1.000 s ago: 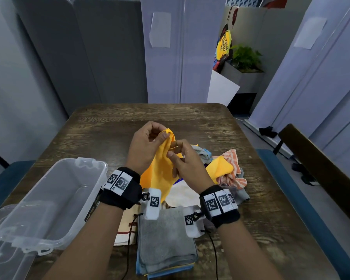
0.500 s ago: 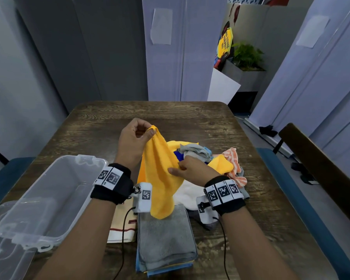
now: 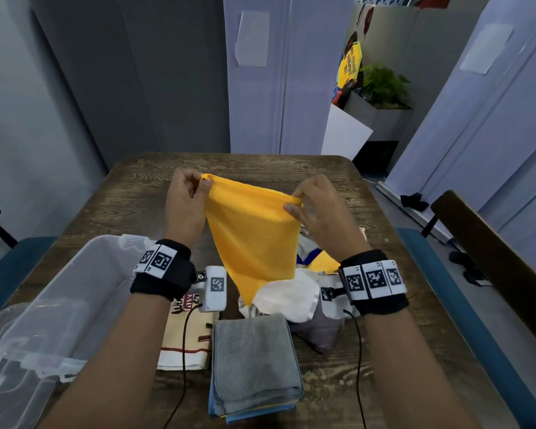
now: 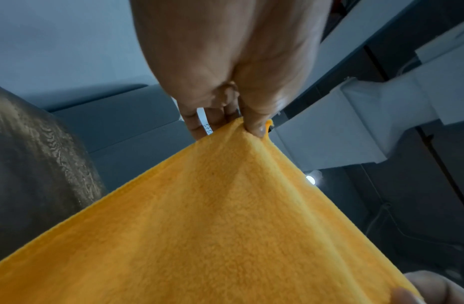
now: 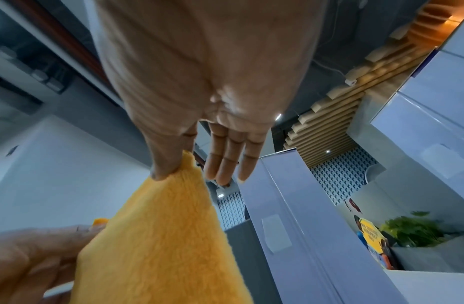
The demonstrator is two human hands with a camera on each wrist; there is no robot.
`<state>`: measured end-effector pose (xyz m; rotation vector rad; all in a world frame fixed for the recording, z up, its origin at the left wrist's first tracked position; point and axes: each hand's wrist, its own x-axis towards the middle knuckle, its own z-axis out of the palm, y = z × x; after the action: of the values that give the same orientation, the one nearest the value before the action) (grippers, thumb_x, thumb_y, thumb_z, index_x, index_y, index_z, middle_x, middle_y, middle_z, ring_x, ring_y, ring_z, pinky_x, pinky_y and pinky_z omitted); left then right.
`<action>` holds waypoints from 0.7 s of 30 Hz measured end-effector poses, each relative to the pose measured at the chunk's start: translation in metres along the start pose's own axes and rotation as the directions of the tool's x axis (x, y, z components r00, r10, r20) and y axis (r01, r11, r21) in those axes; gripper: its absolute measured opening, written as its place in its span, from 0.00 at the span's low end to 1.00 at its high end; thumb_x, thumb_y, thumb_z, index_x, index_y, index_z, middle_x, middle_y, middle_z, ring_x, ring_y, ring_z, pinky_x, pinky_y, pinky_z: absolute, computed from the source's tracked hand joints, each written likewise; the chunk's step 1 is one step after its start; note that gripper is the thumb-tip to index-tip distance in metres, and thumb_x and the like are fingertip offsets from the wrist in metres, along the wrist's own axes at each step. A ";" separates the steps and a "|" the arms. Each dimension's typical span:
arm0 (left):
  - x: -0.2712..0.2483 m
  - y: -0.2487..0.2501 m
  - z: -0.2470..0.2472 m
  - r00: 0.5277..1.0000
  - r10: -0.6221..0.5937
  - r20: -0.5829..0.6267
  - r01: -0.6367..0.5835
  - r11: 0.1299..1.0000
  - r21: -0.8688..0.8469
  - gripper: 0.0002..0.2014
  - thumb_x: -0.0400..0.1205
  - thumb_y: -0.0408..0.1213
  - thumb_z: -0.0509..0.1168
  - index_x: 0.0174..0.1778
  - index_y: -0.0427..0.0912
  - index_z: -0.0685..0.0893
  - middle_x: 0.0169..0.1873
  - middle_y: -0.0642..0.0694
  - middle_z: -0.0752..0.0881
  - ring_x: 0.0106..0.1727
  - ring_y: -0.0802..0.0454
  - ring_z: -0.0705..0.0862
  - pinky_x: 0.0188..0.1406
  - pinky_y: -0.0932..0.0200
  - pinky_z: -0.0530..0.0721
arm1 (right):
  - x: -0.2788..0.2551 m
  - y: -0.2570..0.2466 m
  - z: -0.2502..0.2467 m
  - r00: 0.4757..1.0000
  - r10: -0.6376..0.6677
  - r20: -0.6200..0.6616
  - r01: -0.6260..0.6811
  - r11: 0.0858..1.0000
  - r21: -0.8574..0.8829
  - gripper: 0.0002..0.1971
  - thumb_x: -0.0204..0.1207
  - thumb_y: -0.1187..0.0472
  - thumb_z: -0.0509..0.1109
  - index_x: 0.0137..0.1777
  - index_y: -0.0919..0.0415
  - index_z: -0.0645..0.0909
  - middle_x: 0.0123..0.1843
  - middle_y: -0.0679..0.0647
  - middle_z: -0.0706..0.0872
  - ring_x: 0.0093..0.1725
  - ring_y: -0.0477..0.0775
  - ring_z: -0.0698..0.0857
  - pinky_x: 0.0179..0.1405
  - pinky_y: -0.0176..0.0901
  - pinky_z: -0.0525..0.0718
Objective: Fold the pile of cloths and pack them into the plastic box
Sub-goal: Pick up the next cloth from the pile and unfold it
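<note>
Yellow cloth (image 3: 254, 239) hangs above the middle of the worktop (image 3: 260, 168). Each of the two hands pinches one top corner. The left hand (image 3: 183, 199) and right hand (image 3: 319, 209) are held apart, probably to pull the upper edge straight before folding. One plastic box (image 3: 75, 305) sits open at the left edge, handy for packing. At the near edge lies one folded stack (image 3: 254, 363), grey on top and blue beneath, with one beige printed cloth (image 3: 186, 342) touching its left side. Behind them the loose pile (image 3: 291, 295) holds several cloths; I cannot count them.

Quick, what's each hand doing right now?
Left hand: pinching one top corner of the yellow cloth.
Right hand: pinching the cloth's other top corner.
</note>
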<state>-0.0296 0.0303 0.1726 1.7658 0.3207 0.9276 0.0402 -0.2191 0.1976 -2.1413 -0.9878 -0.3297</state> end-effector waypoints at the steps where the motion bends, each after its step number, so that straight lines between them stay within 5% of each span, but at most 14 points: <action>1: 0.001 0.002 -0.001 1.000 0.005 0.010 -0.004 1.000 -0.014 0.06 0.87 0.38 0.66 0.55 0.41 0.76 0.42 0.52 0.81 0.40 0.67 0.79 0.44 0.69 0.77 | 0.001 -0.003 -0.005 1.000 0.010 -0.014 -0.010 0.999 0.047 0.08 0.83 0.55 0.72 0.54 0.55 0.78 0.56 0.50 0.80 0.53 0.50 0.81 0.53 0.43 0.82; 3: 0.001 0.008 -0.001 0.999 0.014 0.051 -0.011 0.998 -0.059 0.07 0.88 0.39 0.66 0.55 0.41 0.76 0.42 0.52 0.81 0.40 0.65 0.79 0.44 0.66 0.77 | 0.004 -0.007 -0.011 0.997 0.065 -0.051 -0.056 0.985 0.162 0.08 0.83 0.58 0.72 0.52 0.53 0.74 0.53 0.48 0.84 0.49 0.44 0.82 0.48 0.41 0.83; 6: -0.002 0.017 0.002 0.996 0.012 0.094 0.000 0.993 -0.122 0.07 0.87 0.40 0.66 0.55 0.42 0.76 0.43 0.48 0.82 0.42 0.60 0.80 0.46 0.56 0.79 | 0.005 -0.004 -0.011 0.987 0.130 -0.090 -0.106 0.966 0.234 0.12 0.83 0.63 0.72 0.50 0.50 0.69 0.39 0.43 0.76 0.35 0.39 0.74 0.35 0.39 0.75; 9: -0.003 0.023 0.003 0.997 0.011 0.081 0.001 0.991 -0.137 0.08 0.88 0.40 0.66 0.55 0.42 0.76 0.42 0.50 0.81 0.39 0.64 0.78 0.43 0.61 0.78 | 0.003 -0.004 -0.009 0.979 0.181 -0.090 -0.129 0.903 0.409 0.13 0.83 0.64 0.71 0.57 0.51 0.70 0.38 0.51 0.76 0.36 0.48 0.77 0.35 0.49 0.79; 13: -0.009 0.023 0.005 0.994 -0.005 0.109 0.018 0.993 -0.113 0.07 0.89 0.42 0.62 0.57 0.44 0.74 0.42 0.48 0.78 0.38 0.60 0.74 0.38 0.64 0.75 | 0.000 -0.004 -0.010 0.968 0.241 -0.067 -0.137 0.736 0.663 0.19 0.83 0.69 0.70 0.70 0.58 0.70 0.41 0.61 0.87 0.40 0.53 0.86 0.40 0.49 0.88; 17: -0.018 0.020 0.010 0.995 -0.018 0.095 0.025 0.997 -0.070 0.06 0.90 0.39 0.61 0.57 0.42 0.72 0.43 0.51 0.76 0.40 0.60 0.73 0.40 0.69 0.75 | -0.001 0.000 -0.009 0.966 0.257 -0.038 -0.173 0.747 0.642 0.11 0.84 0.67 0.70 0.64 0.64 0.76 0.40 0.46 0.90 0.42 0.45 0.88 0.42 0.40 0.86; 21: -0.020 0.008 0.011 0.995 -0.079 0.058 0.076 0.995 0.057 0.08 0.89 0.32 0.60 0.63 0.43 0.73 0.45 0.56 0.78 0.39 0.68 0.77 0.46 0.65 0.78 | -0.002 -0.001 -0.001 0.960 0.280 0.030 -0.228 0.709 0.667 0.04 0.84 0.62 0.70 0.54 0.61 0.82 0.44 0.59 0.90 0.43 0.56 0.87 0.44 0.56 0.87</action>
<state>-0.0364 0.0068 0.1699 1.8149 0.3764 0.8158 0.0384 -0.2204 0.1977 -1.5487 -0.6158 0.0875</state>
